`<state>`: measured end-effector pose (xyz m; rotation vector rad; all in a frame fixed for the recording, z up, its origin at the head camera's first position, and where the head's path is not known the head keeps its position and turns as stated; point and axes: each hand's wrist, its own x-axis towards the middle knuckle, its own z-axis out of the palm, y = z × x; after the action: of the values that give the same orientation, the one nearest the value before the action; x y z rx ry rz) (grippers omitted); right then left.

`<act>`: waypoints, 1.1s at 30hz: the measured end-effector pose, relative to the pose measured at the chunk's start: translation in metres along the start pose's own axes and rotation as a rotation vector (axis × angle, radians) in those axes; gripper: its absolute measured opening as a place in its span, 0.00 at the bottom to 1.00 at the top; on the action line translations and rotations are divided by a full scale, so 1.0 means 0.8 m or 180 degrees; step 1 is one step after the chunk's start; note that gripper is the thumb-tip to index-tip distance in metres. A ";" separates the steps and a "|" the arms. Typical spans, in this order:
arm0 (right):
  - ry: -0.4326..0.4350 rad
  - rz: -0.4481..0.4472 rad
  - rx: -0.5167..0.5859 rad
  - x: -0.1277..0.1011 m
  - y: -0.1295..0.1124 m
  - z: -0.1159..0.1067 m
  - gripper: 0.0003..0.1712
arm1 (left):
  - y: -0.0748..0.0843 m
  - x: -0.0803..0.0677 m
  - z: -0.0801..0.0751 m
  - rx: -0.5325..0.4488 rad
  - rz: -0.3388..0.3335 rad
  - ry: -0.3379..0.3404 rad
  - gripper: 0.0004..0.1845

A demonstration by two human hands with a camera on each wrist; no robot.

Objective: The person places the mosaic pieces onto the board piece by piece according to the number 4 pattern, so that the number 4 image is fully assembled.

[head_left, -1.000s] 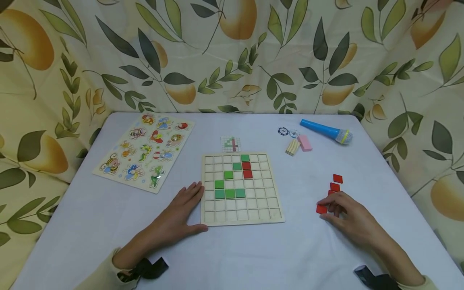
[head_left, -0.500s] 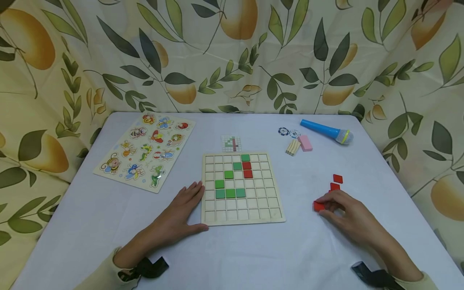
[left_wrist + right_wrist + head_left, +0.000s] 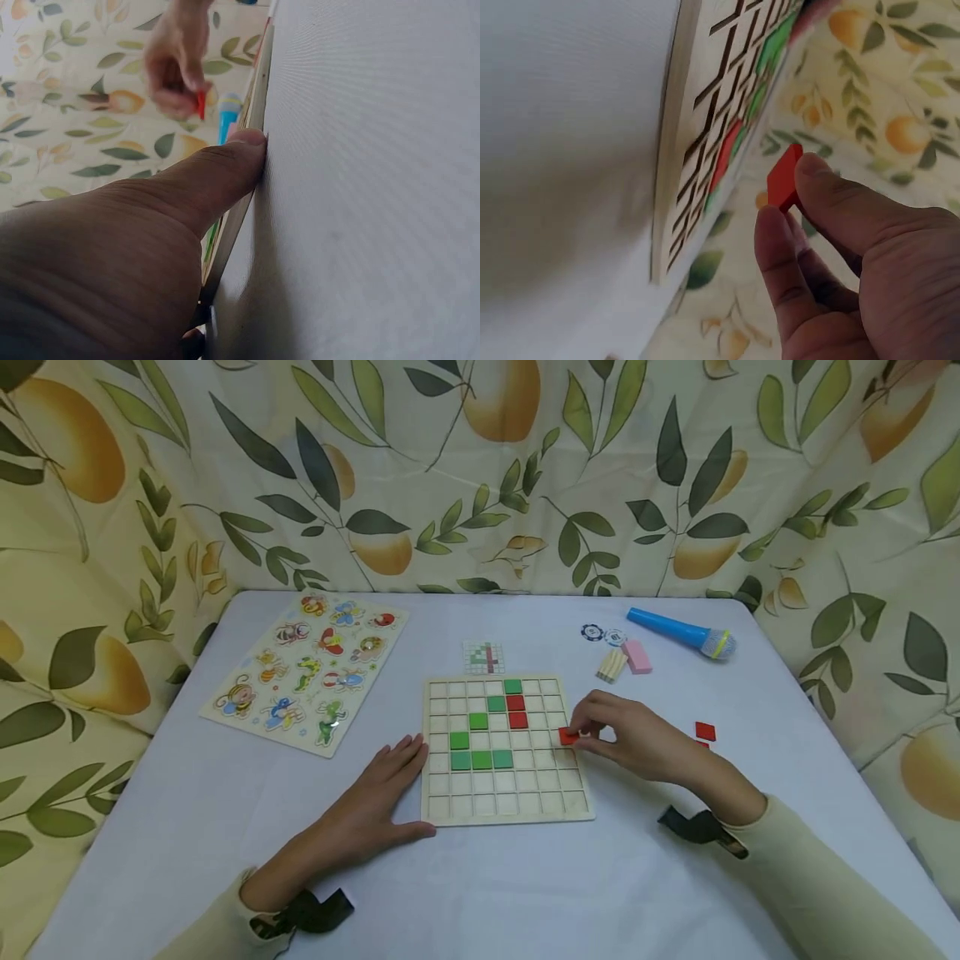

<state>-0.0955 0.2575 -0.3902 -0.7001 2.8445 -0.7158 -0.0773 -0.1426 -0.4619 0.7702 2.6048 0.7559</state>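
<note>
A red square tile (image 3: 784, 178) is pinched between the thumb and fingers of my right hand (image 3: 630, 735), held above the right edge of the wooden grid board (image 3: 510, 810). On the board sit several green tiles (image 3: 482, 760) in a stepped line and two red tiles (image 3: 517, 720) one below the other. My left hand (image 3: 375, 793) lies with fingers spread along the board's left edge; in the left wrist view its thumb (image 3: 232, 161) touches the board's side. More loose red tiles (image 3: 705, 732) lie on the cloth to the right, partly hidden behind my right arm.
A small printed pattern card (image 3: 483, 657) lies just behind the board. At the back right are a blue toy microphone (image 3: 678, 632), a pink block (image 3: 637, 657), pale sticks (image 3: 611, 666) and two round chips (image 3: 592, 632). A puzzle board with insect pictures (image 3: 300, 693) lies at left.
My right hand has picked up a red tile from the loose ones and carried it left to the board's right edge. The left hand has stayed at the board.
</note>
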 end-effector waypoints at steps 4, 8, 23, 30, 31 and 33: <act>-0.0304 -0.0107 0.0083 0.032 -0.007 0.013 0.10 | 0.003 0.005 0.001 -0.0032 0.0038 -0.0027 0.62; -0.0472 -0.0212 0.0128 0.051 -0.012 0.024 0.08 | 0.005 0.007 0.001 -0.0020 0.0077 -0.0038 0.62; -0.0194 -0.0481 -0.0100 0.048 -0.020 0.029 0.08 | 0.009 0.013 -0.003 0.0039 0.0051 -0.0046 0.62; 0.1067 -0.0166 -0.0017 -0.041 0.011 -0.023 0.20 | 0.006 0.007 -0.001 0.0057 -0.0032 -0.0019 0.62; 0.1231 -0.0074 -0.0012 -0.056 0.019 -0.031 0.21 | 0.005 0.005 -0.001 0.0049 -0.0042 -0.0015 0.62; 0.1470 0.0200 0.0089 -0.083 0.038 -0.044 0.21 | 0.003 0.003 -0.002 0.0052 -0.0055 -0.0015 0.62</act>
<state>-0.0571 0.3271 -0.3729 -0.4887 3.2374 -1.0208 -0.0784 -0.1400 -0.4596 0.7523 2.6131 0.7281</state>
